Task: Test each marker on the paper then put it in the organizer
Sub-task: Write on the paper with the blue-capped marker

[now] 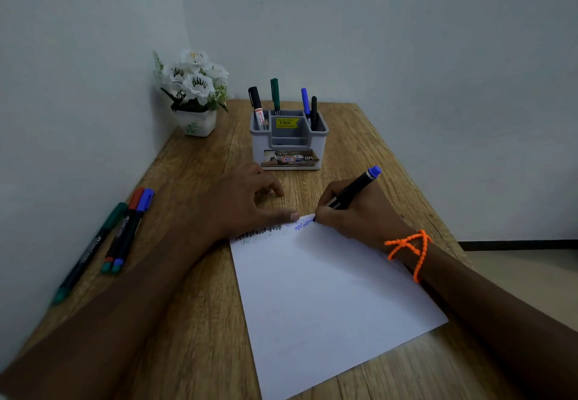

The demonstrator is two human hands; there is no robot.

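My right hand [356, 215] grips a black marker with a blue end [356, 185], its tip pressed on the far edge of the white paper [328, 290] beside a blue zigzag [304, 224]. Black and green scribbles [259, 234] run along the same edge to the left. My left hand [240, 202] lies flat with its fingers spread, the fingertips pinning the paper's far edge. The grey organizer [289, 146] stands beyond the hands and holds several markers upright. Three markers [125, 230] lie on the table at the left, near the wall.
A white pot of artificial flowers [195, 93] sits in the far left corner of the wooden table [194, 321]. Walls close off the left and back sides. The table's right edge drops to the floor [531, 268].
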